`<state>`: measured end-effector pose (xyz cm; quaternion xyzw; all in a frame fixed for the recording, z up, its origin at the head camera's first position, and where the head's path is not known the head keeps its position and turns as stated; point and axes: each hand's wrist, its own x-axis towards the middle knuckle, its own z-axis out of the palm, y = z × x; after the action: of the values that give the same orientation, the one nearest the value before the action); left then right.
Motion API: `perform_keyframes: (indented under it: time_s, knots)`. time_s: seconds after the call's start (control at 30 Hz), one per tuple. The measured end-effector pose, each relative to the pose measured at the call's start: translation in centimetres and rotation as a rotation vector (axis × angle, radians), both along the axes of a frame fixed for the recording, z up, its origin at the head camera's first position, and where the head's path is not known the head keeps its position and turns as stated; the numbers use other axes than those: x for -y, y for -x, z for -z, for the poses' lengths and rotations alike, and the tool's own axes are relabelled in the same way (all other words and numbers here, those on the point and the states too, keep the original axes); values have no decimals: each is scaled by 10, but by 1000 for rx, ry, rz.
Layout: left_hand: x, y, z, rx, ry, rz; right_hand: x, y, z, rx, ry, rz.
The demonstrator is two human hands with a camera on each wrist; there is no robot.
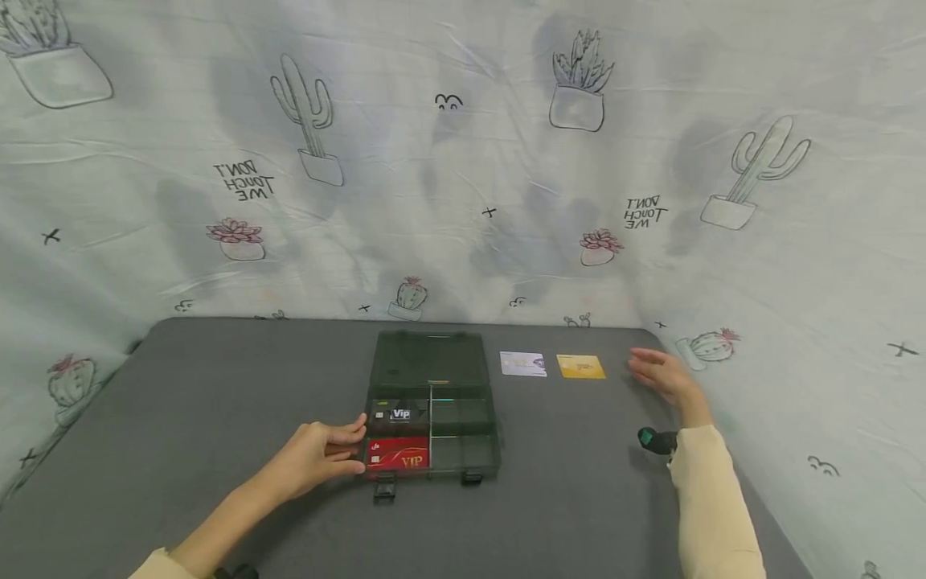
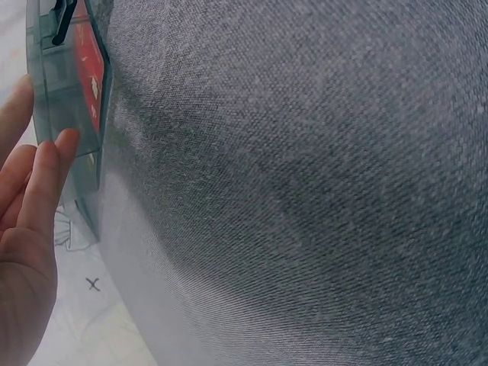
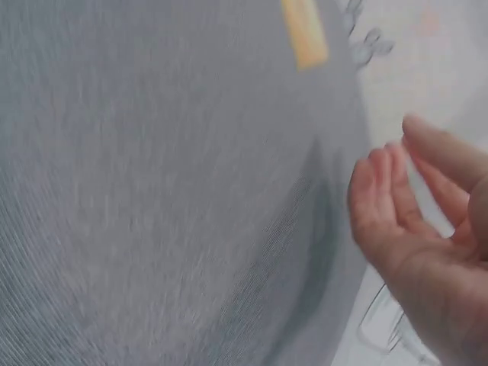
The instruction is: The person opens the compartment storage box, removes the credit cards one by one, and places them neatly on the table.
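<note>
A dark green see-through plastic box [image 1: 463,462] lies on the table with its lid [image 1: 429,358] folded back. Its left compartments hold a black Vip card [image 1: 399,416] behind and a red VIP card [image 1: 398,454] in front. My left hand [image 1: 318,458] rests its thumb and fingertips against the box's left side; in the left wrist view the fingers are fairly straight. At the far right, my right hand [image 1: 661,376] hovers with fingers loosely bent and holds nothing. A yellow card [image 1: 581,367] lies left of it, and beyond that a white-lilac card [image 1: 523,363].
The table [image 1: 571,507] has a grey cloth surface. Two black latches [image 1: 385,488] stick out from the box's front. Behind and around the table hangs a pale curtain [image 1: 463,161] printed with cacti. A black and green band end [image 1: 654,440] shows at my right wrist.
</note>
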<state>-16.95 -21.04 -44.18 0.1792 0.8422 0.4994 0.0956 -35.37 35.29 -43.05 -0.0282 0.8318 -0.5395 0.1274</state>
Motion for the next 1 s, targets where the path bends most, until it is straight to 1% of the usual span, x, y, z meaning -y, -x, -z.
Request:
perform_keyframes:
  time_s: [0.07, 0.2, 0.27, 0.4, 0.53, 0.63, 0.87, 0.93, 1.0]
  knots:
    - [1, 0, 1, -6, 5, -1, 6, -2, -3, 4, 8, 15]
    - [1, -1, 4, -21, 10, -2, 23, -12, -11, -10, 74, 50]
    - [1, -1, 5, -31, 11, 3, 34, -21, -14, -27, 103, 74]
    - [0, -1, 7, -38, 11, 5, 62, -41, -16, -65, 123, 101]
    - [0, -2, 9, -29, 12, -13, 94, -62, -17, -76, 148, 62]
    - [-2, -2, 7, -24, 14, -20, 117, -76, -19, -65, 201, 36]
    - [-4, -1, 1, -27, 3, -2, 167, -112, -24, -80, 394, 79]
    - [-4, -1, -1, -27, 4, 0, 183, -121, -24, -79, 422, 56]
    - [-5, -1, -4, -24, 4, -3, 198, -129, -22, -64, 433, -7]
